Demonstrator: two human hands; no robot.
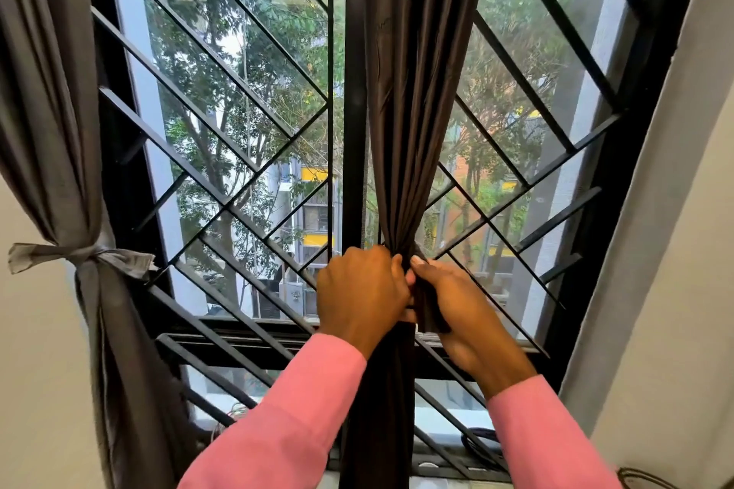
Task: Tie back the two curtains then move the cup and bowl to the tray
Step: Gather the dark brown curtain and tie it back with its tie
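A dark brown satin curtain [413, 91], soft and likely slippery, hung at twelve o'clock, gathered at its waist. The left hand [359, 290] and right hand [456, 302] each pinched it in a closed grip. A grey tied curtain [59, 131] hung at nine o'clock.

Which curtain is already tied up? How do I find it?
Look at the big barred window, then go to its left edge. The grey curtain there is cinched by a knotted grey band. The dark middle curtain has no band, only hands bunching it.
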